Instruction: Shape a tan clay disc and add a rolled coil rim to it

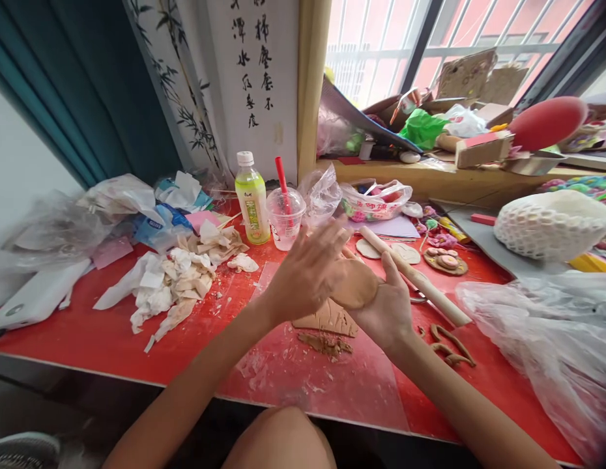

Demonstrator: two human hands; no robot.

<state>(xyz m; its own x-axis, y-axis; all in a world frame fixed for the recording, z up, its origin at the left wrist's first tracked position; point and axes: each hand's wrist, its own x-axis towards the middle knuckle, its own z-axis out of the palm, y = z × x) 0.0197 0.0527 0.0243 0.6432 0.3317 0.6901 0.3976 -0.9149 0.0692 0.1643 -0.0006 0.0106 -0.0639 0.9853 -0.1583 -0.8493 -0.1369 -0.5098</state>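
A round, flat disc of brown clay (354,284) lies against the upturned palm of my right hand (385,311), whose thumb points up and away while its other fingers are mostly hidden. My left hand (307,270) is held at the disc's left edge with its fingers stretched out, slightly smeared by motion; whether it touches the clay I cannot tell. Below both hands, a flat slab of brown clay (327,319) with scored lines lies on a clear sheet (307,381). Crumbly clay scraps (325,344) sit just in front of the slab.
Right of my hands lies a pale rolling pin (420,280), with curved clay strips (449,348) and a plastic bag (528,339) nearby. A drink bottle (252,202) and a lidded cup (285,221) stand behind. Crumpled tissues (173,286) cover the red table's (107,339) left side.
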